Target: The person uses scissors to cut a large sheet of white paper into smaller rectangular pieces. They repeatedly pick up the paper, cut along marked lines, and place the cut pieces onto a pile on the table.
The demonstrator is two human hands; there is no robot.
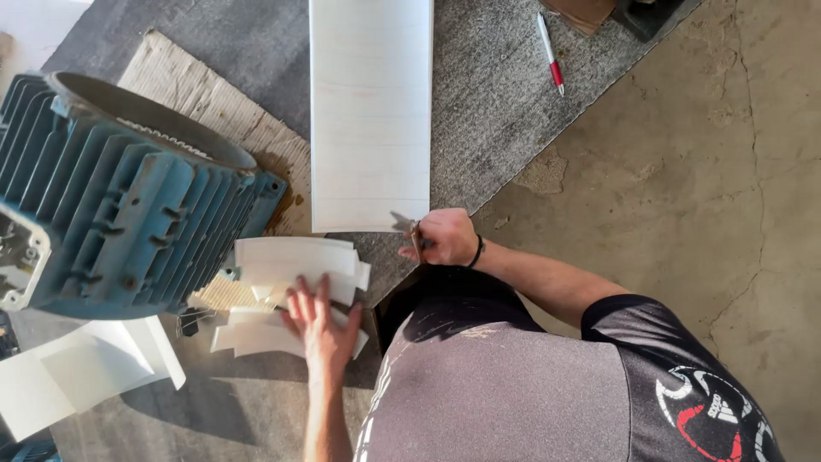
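Note:
My left hand [319,323] lies flat, fingers spread, on a pile of cut white paper strips [286,258] on the grey mat. My right hand [444,236] is closed around a pair of scissors [405,225], whose blades point at the near edge of a long white sheet [370,111] lying on the mat. The strips sit just left of that sheet's near end, beside a blue finned motor housing [120,197].
The motor housing rests on a piece of brown cardboard [224,109]. A red and white pen [551,53] lies on the grey mat [487,94] at the top. More white sheet pieces [81,370] lie lower left. Bare concrete floor [684,188] is to the right.

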